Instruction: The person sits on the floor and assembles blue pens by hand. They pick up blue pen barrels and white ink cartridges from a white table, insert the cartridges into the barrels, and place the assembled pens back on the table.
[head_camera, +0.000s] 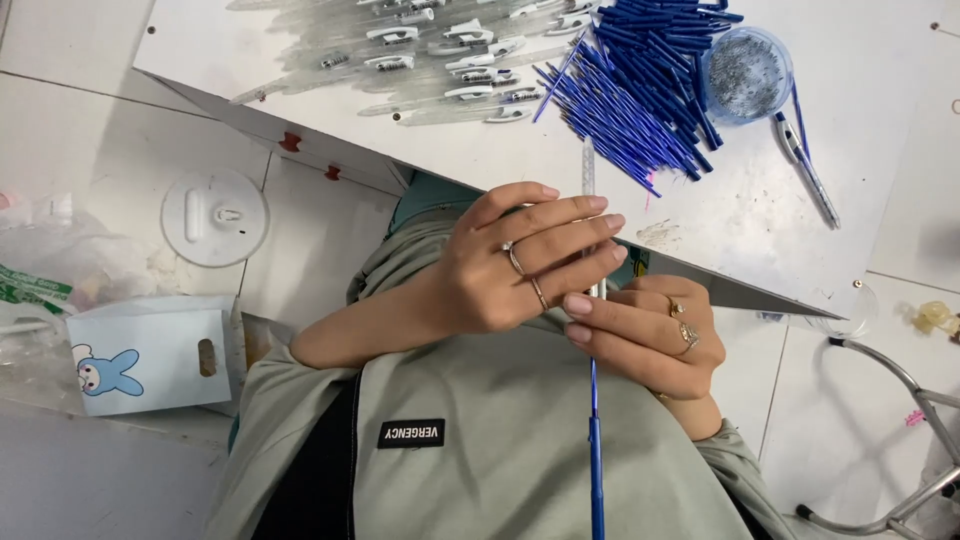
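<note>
Blue pen refill (595, 440) runs nearly upright in the view, in front of the person's grey-green sweatshirt (500, 400) and below the near edge of the white tabletop (780, 230). Its lower end leaves the bottom of the frame and its upper end disappears between the two hands. The right hand (650, 340) is closed on the refill's upper part, thumb and fingertips pressed together around it, which keeps the thin rod in line. The left hand (520, 260) lies over the right with its fingers folded across a clear pen barrel (588, 170) that sticks up above the knuckles. The exact contact is hidden under the fingers. Barrel and refill stand on one axis, and the hands meet where they join; the joint itself is not visible. On the tabletop, the stock is sorted by kind and lies within arm's reach: a heap of blue refills (640, 90), a heap of clear barrels with clips (430, 50) beside it, and a round blue-tinted tub of small metal parts (745, 72) touching the refill heap. One pen (810, 170) lies apart to the right. A white paper bag with a rabbit drawing (150, 355) stands on the floor at left.
</note>
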